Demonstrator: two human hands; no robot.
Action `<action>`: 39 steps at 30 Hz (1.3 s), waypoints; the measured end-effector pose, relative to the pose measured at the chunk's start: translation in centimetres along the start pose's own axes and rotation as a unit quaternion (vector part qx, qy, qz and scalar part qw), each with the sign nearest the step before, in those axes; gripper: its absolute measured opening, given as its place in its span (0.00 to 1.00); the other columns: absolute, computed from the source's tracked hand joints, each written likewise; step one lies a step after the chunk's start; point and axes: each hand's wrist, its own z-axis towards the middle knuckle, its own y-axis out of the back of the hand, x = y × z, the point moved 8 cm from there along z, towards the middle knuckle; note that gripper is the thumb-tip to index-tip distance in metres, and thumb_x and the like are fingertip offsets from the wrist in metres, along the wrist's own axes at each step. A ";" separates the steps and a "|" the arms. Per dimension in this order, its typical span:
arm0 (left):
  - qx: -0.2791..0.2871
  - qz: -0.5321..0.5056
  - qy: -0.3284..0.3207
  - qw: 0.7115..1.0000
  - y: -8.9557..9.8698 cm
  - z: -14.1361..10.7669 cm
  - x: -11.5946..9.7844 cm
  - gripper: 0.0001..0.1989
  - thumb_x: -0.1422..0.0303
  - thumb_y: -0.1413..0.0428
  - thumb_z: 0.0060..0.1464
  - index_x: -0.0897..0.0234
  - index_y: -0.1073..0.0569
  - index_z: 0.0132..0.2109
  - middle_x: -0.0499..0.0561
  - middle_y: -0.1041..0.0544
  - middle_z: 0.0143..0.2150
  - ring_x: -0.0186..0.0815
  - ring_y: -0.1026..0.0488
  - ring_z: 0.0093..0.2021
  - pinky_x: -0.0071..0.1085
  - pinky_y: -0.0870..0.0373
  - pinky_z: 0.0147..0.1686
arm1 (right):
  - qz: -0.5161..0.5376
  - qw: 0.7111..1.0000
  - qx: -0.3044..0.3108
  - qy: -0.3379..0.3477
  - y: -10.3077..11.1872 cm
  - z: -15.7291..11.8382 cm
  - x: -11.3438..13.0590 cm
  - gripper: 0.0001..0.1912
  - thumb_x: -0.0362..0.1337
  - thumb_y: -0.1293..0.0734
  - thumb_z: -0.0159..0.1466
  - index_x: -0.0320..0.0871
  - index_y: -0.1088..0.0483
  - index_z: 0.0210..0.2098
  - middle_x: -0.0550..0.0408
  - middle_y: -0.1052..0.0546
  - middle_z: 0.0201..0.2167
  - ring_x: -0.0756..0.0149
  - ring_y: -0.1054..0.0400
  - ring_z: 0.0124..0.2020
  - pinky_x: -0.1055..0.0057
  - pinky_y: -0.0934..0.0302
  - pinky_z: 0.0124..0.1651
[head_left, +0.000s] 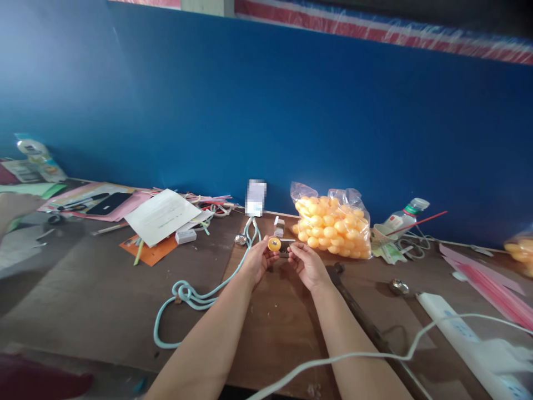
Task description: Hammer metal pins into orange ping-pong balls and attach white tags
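Both of my hands are held close together over the brown table, in the middle of the view. My left hand (259,263) pinches a small round yellow piece (274,244) with a darker centre. Facing it, my right hand (307,263) has its fingertips closed at the end of a small dark piece (285,248) with a pale top edge. That dark piece lies between the two hands, partly hidden by fingers, and its kind is too small to make out. Just behind the hands stands a small white box (278,226). A clear bag of yellow balls (331,228) is beyond my right hand.
A light blue cord (187,294) loops left of my arms. Papers (162,216), scissors (54,218) and a phone (110,204) lie left. A bottle (406,218) and a white power strip (447,319) are right. A white cable (333,360) crosses in front. Another person's arm (14,208) shows far left.
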 end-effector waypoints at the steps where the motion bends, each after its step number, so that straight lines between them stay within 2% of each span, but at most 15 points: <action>1: 0.003 0.002 0.000 1.000 0.0 0.0 0.0 0.16 0.63 0.47 0.60 0.71 0.27 0.49 0.54 0.25 0.32 0.29 0.28 0.26 0.24 0.28 0.26 | 0.010 1.000 0.009 -0.003 -0.1 0.0 -0.1 0.15 0.35 0.21 0.45 0.42 0.27 0.30 0.59 0.23 0.28 0.76 0.31 0.26 0.82 0.32 0.29; 6: 0.028 0.026 -0.004 0.999 0.0 0.0 0.1 0.16 0.64 0.46 0.58 0.69 0.27 0.50 0.55 0.23 0.36 0.29 0.27 0.28 0.24 0.28 0.28 | 0.025 0.999 0.036 -0.005 -1.0 -0.3 0.0 0.18 0.34 0.21 0.45 0.40 0.25 0.35 0.57 0.22 0.30 0.74 0.29 0.30 0.81 0.30 0.36; 12: 0.035 0.049 -0.011 0.998 -0.2 -0.4 0.0 0.17 0.65 0.43 0.56 0.68 0.26 0.50 0.56 0.23 0.38 0.30 0.26 0.29 0.26 0.27 0.30 | 0.011 0.999 0.031 0.020 -0.9 -0.3 0.2 0.15 0.38 0.21 0.45 0.41 0.26 0.30 0.57 0.24 0.29 0.74 0.29 0.31 0.79 0.30 0.38; 16: 0.031 0.052 -0.014 0.998 -0.3 -0.6 -0.3 0.16 0.67 0.42 0.55 0.68 0.26 0.50 0.56 0.22 0.38 0.30 0.26 0.30 0.25 0.27 0.30 | 0.008 1.000 0.017 0.003 -0.7 -0.3 -0.2 0.16 0.39 0.21 0.46 0.43 0.27 0.31 0.57 0.23 0.31 0.74 0.29 0.29 0.78 0.30 0.34; 19: 0.031 0.048 -0.013 0.998 -0.2 -0.5 -0.3 0.16 0.70 0.43 0.55 0.68 0.26 0.51 0.56 0.22 0.38 0.30 0.26 0.30 0.25 0.27 0.30 | 0.007 1.000 0.015 -0.008 -0.7 -0.4 -0.3 0.16 0.39 0.22 0.47 0.44 0.27 0.33 0.59 0.23 0.29 0.76 0.31 0.26 0.79 0.31 0.30; 26: 0.048 0.040 -0.021 0.998 -0.4 -0.4 0.0 0.15 0.73 0.41 0.54 0.70 0.27 0.49 0.57 0.22 0.38 0.30 0.24 0.30 0.25 0.26 0.34 | -0.019 0.999 0.031 0.019 -1.1 -0.5 -0.3 0.15 0.40 0.23 0.48 0.44 0.27 0.32 0.59 0.23 0.27 0.76 0.32 0.25 0.79 0.33 0.30; 36: 0.054 0.058 -0.018 0.997 -0.6 -0.4 0.3 0.15 0.70 0.39 0.52 0.69 0.28 0.47 0.56 0.22 0.38 0.31 0.24 0.32 0.29 0.25 0.36 | -0.055 0.998 0.026 0.020 -1.4 -0.8 -0.3 0.15 0.42 0.24 0.49 0.43 0.26 0.33 0.59 0.24 0.27 0.76 0.34 0.23 0.79 0.35 0.26; 39: 0.048 0.071 -0.015 0.996 -0.5 -0.4 0.3 0.16 0.68 0.38 0.51 0.68 0.28 0.47 0.56 0.22 0.38 0.33 0.23 0.33 0.32 0.25 0.38 | -0.072 0.997 0.028 0.023 -1.5 -0.8 -0.4 0.15 0.43 0.24 0.49 0.43 0.27 0.32 0.58 0.24 0.26 0.76 0.36 0.22 0.80 0.40 0.22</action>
